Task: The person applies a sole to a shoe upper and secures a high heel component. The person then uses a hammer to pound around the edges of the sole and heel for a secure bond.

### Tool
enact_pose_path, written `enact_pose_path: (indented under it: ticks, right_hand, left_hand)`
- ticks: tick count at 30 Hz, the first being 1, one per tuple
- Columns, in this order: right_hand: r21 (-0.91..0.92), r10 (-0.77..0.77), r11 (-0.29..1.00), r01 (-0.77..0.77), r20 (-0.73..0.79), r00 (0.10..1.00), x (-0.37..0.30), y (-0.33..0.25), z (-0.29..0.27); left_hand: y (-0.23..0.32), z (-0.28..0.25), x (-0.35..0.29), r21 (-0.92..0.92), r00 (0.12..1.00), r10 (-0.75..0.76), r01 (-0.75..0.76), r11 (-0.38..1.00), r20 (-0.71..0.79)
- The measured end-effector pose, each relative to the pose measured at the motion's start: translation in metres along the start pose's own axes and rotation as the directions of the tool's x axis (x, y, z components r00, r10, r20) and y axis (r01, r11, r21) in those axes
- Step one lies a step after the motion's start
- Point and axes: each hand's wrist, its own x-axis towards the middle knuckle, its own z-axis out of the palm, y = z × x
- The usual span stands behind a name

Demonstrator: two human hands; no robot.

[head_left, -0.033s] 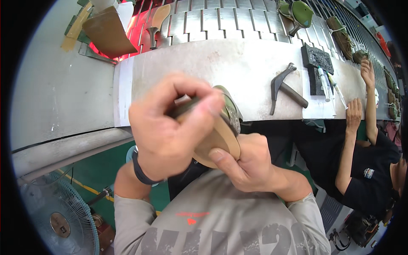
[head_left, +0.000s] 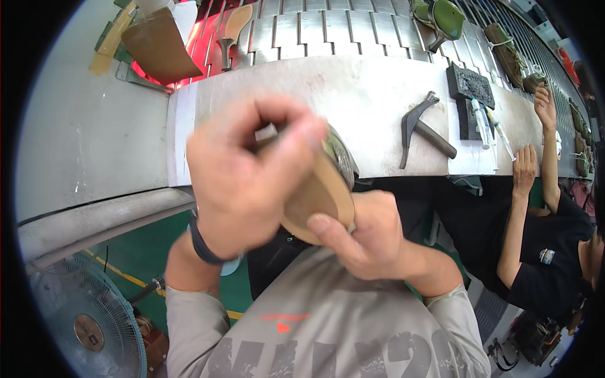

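Note:
Above my lap, near the bench's front edge, an unfinished shoe is tilted with its flat tan underside toward me. Part of its green patterned upper shows along the far right side. My right hand grips the near end, thumb pressed flat on the tan face and fingers wrapped behind. Over the other end curls my left hand, blurred by motion, its thumb and forefinger closed about the shoe's edge. That hand covers much of the far end, and its other fingertips are hidden.
A hammer lies on the pale bench, left of dark blocks and syringes. Beyond runs a metal slat conveyor carrying a green shoe. A co-worker's arms reach in at right; a fan stands lower left.
My left hand has shifted slightly up and to the left. The shoe and my right hand have moved a little the same way, with both hands still on it.

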Motion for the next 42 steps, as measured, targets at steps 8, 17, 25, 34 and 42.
enact_pose_path:
  ticks: [8, 17, 25, 34, 42]
  right_hand:
    - [0.443, 0.307, 0.842, -0.306, 0.073, 0.949, 0.029, 0.030, -0.039]
    - [0.560, 0.289, 0.806, -0.193, -0.087, 0.954, 0.033, 0.049, -0.038]
    - [0.524, 0.312, 0.825, -0.210, -0.115, 0.943, 0.038, 0.052, -0.035]
    - [0.520, 0.325, 0.821, -0.234, -0.089, 0.942, 0.034, 0.054, -0.038]
    - [-0.083, 0.191, 0.979, -0.189, 0.021, 0.981, 0.023, 0.032, -0.039]
  left_hand:
    - [-0.066, 0.018, 0.093, -0.726, 0.918, -0.311, 0.386, 0.569, 0.245]
    - [-0.106, 0.032, 0.073, -0.464, 0.858, 0.224, 0.020, 0.885, 0.463]
    - [-0.110, 0.029, 0.069, -0.438, 0.865, 0.160, 0.076, 0.896, 0.476]
    - [-0.103, 0.030, 0.061, -0.494, 0.877, 0.155, 0.103, 0.863, 0.455]
    - [-0.120, -0.010, 0.015, -0.356, 0.866, 0.238, -0.075, 0.931, 0.440]
